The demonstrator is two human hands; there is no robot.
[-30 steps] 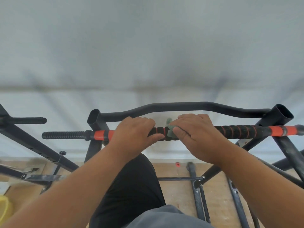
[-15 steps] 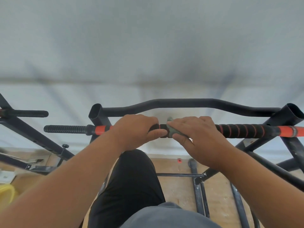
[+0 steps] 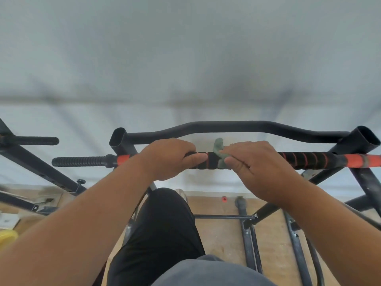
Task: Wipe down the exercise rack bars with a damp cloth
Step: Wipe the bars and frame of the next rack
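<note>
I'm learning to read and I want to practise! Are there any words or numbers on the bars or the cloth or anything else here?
None: no word, label, brand or number can be read anywhere in this picture.
The black foam-wrapped bar with orange bands: only orange spiral stripes, no lettering.
The small grey-green cloth: plain.
The curved black metal bar: plain.
The small red spot on the wooden floor: too small to tell.

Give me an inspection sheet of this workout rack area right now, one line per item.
Surface: wooden floor, dusty-looking.
Job's things: green cloth wrapped on the padded bar; curved black bar behind it.
Clutter: yellow object at left edge; small red bit on the floor.
Grippers: left hand grips the padded bar; right hand holds the cloth against it.
Cables: nothing seen.
Surroundings: pale wall, blurred.
</note>
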